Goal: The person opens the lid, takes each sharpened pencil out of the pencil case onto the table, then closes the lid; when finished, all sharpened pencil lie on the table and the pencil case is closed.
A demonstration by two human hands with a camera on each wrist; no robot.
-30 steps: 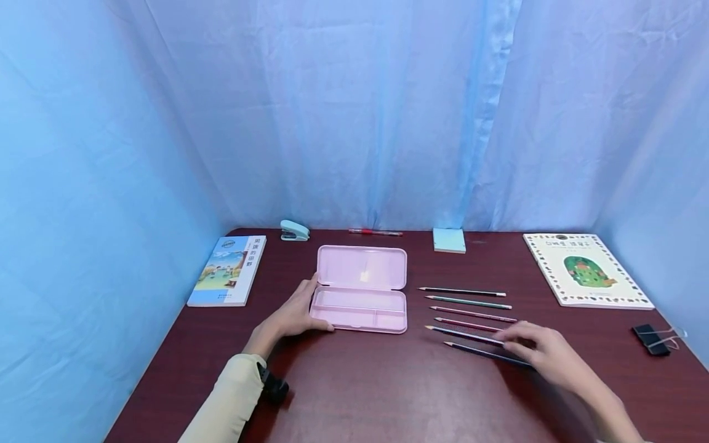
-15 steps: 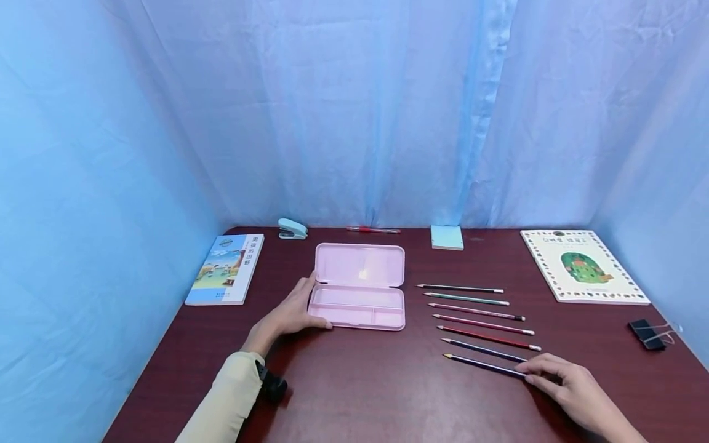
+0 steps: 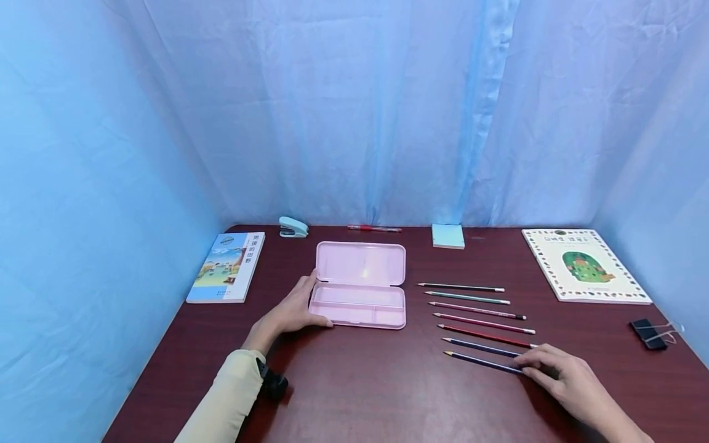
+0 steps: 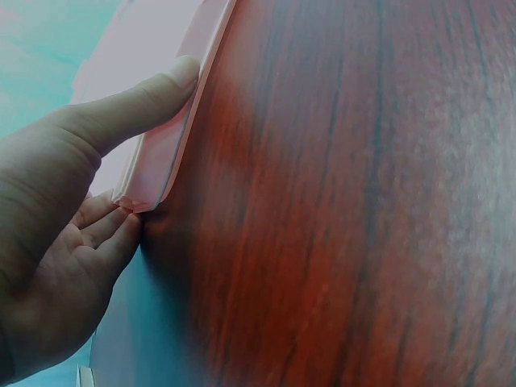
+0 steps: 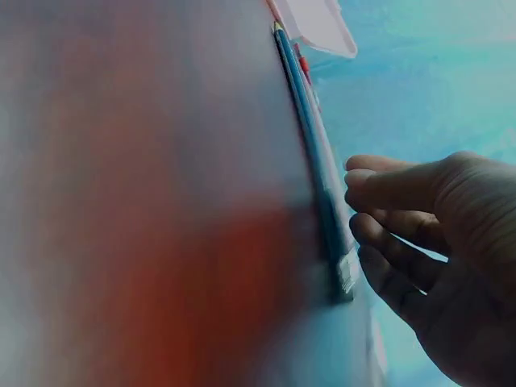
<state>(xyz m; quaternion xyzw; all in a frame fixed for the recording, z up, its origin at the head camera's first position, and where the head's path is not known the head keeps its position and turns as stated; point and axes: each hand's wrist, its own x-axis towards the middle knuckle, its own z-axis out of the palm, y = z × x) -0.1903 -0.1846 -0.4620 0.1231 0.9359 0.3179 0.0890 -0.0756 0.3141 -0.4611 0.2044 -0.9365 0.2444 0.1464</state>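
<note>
An open pink pencil case lies on the table with its lid folded back; its divided tray holds nothing. My left hand holds the case's left end, thumb on the front rim and fingers along the side. To the right, several pencils lie in a slanted row, points toward the case. The nearest, a dark pencil with a yellowish tip, lies in front of another dark pencil and a red pencil. My right hand hovers at their blunt ends, loosely bent; in the right wrist view its fingertips stand apart from the pencils.
A blue-covered book, a mint stapler, a red pen and a pad of notes line the back and left. At right are a white picture book and a black binder clip. Blue curtains surround the table.
My right hand brought the yellowish-tipped pencil over the others to the front of the row, laid it down and let go. My left hand stays on the case.
</note>
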